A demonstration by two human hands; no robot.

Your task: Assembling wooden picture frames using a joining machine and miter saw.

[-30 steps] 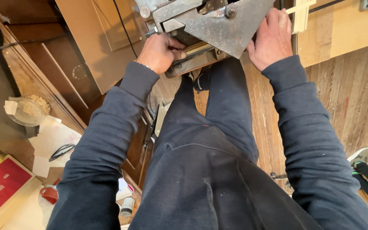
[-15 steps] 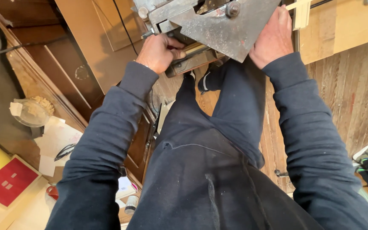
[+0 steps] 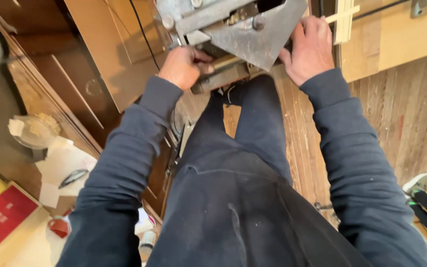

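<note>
While the left hand point(image 3: 183, 66) keeps a clenched grip on the metal machine point(image 3: 238, 34), the right hand point(image 3: 310, 49) clasps its edge.

Your metal machine point(image 3: 238, 34) sits at the top, straight ahead of you. Your left hand point(image 3: 181, 66) is on its left underside, your right hand point(image 3: 310, 49) against its right edge. Below the machine, your legs run down over the plank floor point(image 3: 411, 118). Left of the machine, a cable point(image 3: 142, 29) drops across a leaning board point(image 3: 109, 54). Far down-left of the machine, a bowl point(image 3: 35, 131) sits above some papers point(image 3: 63, 165), with a flat square box point(image 3: 3, 212) below those. Well down-right of the machine, a shoe point(image 3: 416, 183) rests on the floor.
</note>
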